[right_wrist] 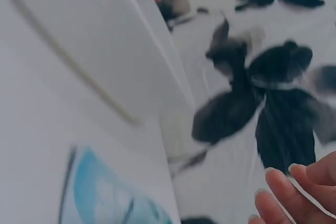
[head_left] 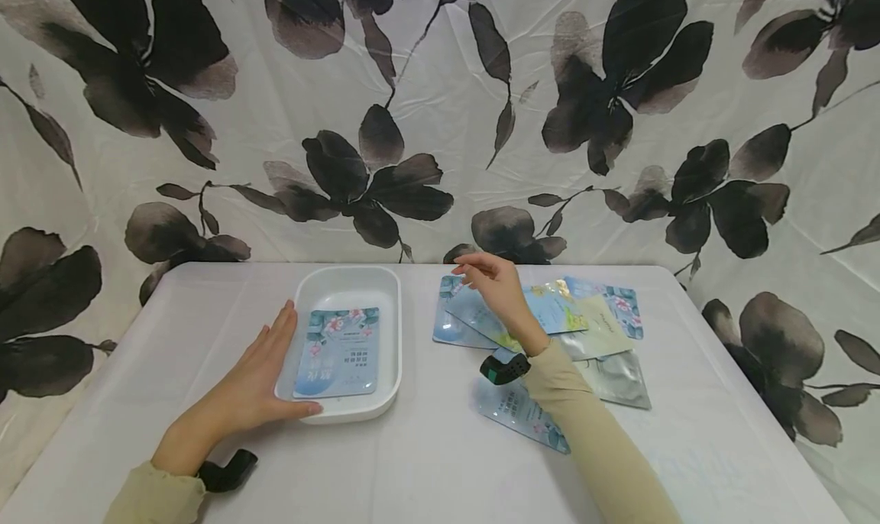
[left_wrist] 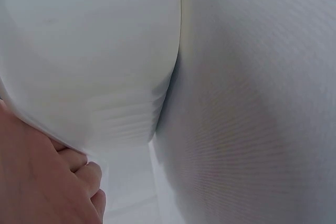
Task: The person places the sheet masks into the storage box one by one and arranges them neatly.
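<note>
Tray: my left hand [head_left: 257, 386] braces the white tray [head_left: 352, 411] on its left side, fingers long and spread along the wall, thumb over the near rim. A wide, flat contact, not a grip — probably there to stop the tray sliding on the cloth-covered table [head_left: 426, 470].

One blue flowered packet [head_left: 338, 352] lies face up on the tray floor, toward the near end; lying flat, it should stay put untouched.

Right hand [head_left: 500, 291] is up over the far left part of the packet pile [head_left: 598, 327], fingers loosely bent with narrow gaps, nothing between them in the head or right wrist view. The pile sits right of the tray, blue, pale green and silver packets overlapping, likely kept on that side for the right hand's reach. Another blue packet [head_left: 519, 413] lies at its near side, partly under my right sleeve [head_left: 584, 417].

Pose: left forearm comes in from lower left, palm toward the tray. Right forearm angles up and left across the pile — hand bent at the wrist, fingertips pointing left.
</note>
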### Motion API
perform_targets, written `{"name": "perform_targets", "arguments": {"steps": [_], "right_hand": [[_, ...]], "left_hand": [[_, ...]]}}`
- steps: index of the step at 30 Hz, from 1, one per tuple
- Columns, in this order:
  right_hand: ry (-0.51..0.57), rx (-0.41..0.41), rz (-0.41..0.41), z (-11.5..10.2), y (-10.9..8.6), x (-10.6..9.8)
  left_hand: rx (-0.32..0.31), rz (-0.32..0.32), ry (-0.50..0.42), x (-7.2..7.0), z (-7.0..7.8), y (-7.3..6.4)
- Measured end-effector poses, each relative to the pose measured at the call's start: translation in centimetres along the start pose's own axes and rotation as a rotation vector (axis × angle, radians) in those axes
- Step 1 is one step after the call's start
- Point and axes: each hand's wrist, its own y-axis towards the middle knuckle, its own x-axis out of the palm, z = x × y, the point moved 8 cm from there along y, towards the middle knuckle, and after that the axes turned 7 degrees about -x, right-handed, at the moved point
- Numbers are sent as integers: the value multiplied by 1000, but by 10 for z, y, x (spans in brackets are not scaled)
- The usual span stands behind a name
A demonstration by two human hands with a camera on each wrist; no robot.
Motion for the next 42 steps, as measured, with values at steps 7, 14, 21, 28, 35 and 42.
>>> {"name": "perform_targets", "arguments": {"steps": [7,14,21,28,35,42], "right_hand": [[-140,50,97,34,-6,-61],[-429,246,-71,69,-20,-83],[-627,234,-266,91,-30,-86],[-684,207,-377,91,-34,-90],[-795,253,-388,87,-33,-94],[-889,335,-372,88,-36,-95]], "left_hand": [[-6,-1,-5,1,0,-1],[-20,-4,-7,0,-1,-1],[-25,-8,-10,2,-1,-2],[-25,-6,-5,1,-2,-2],[-40,-10,-8,0,-2,-2],[-42,-17,-15,0,-2,-1]]}}
